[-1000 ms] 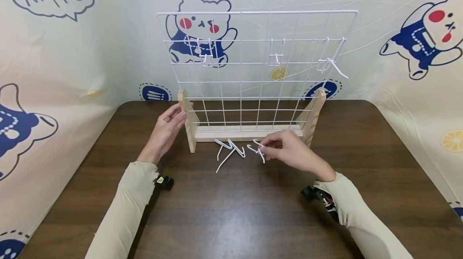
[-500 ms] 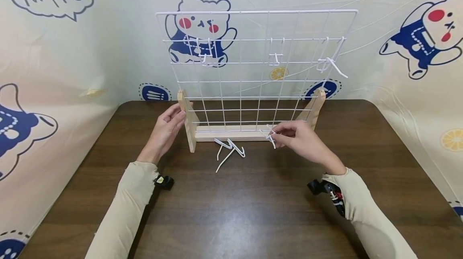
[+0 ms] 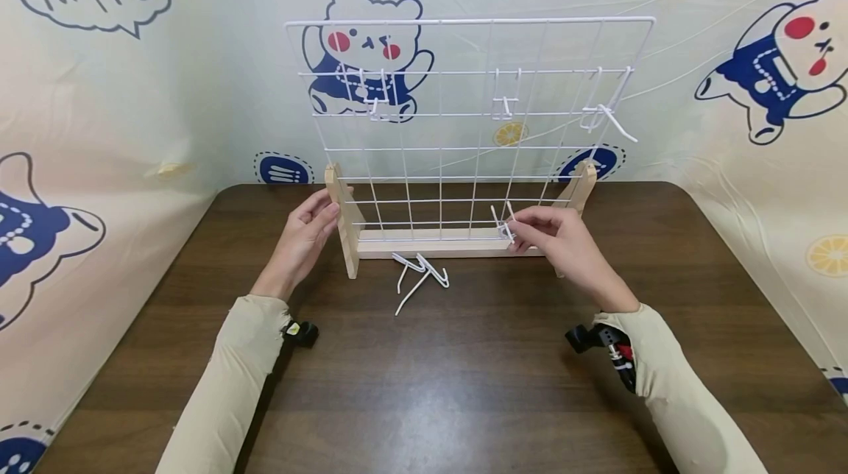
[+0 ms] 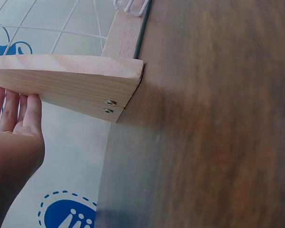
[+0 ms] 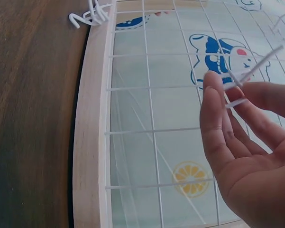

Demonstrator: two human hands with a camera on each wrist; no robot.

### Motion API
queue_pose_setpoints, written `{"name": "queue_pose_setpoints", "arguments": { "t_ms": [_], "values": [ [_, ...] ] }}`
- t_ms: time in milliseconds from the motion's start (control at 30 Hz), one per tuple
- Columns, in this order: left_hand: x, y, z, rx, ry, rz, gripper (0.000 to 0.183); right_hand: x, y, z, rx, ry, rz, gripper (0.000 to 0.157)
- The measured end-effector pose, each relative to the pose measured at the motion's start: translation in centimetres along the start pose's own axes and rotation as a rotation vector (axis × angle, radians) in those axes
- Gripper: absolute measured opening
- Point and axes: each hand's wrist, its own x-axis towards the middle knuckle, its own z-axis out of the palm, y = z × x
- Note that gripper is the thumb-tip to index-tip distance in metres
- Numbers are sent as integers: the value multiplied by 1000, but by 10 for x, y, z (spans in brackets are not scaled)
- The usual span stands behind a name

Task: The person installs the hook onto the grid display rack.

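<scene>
A white wire grid rack point(image 3: 457, 149) stands in a wooden frame on the table. My left hand point(image 3: 299, 238) grips its left wooden upright point(image 3: 342, 227), thumb on the outer face and fingertips reaching past the rear edge; the left wrist view shows this upright point(image 4: 85, 83) from outside. Between thumb and fingers, my right hand point(image 3: 563, 246) pinches a white wire hook point(image 3: 506, 230) in front of the lower right grid. The right wrist view shows the hook point(image 5: 261, 64) partly hidden by the fingers. Several white hooks point(image 3: 424, 275) lie before the wooden base bar point(image 3: 424, 247).
Hooks hang on the upper grid: one at left point(image 3: 375, 102), one right of centre point(image 3: 506, 102) and one at the right end point(image 3: 606, 117). A printed cloth point(image 3: 218, 54) hangs behind the brown table point(image 3: 424, 386).
My right hand has lifted the hook off the table and carried it up and right, toward the lower grid. The left hand keeps its place on the upright.
</scene>
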Motion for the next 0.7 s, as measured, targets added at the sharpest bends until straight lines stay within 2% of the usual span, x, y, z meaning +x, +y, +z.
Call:
{"name": "queue_pose_setpoints", "arguments": {
  "t_ms": [300, 433, 700],
  "values": [
    [1, 0, 0, 14, 10, -4, 43, 6, -2, -3, 182, 85, -28, 28],
    [2, 0, -1, 11, 13, 1, 44, 11, -6, -4, 216, 129, -48, 30],
    [0, 0, -2, -2, -1, 0, 44, 19, -5, -3, 371, 254, -22, 28]
  ]
}}
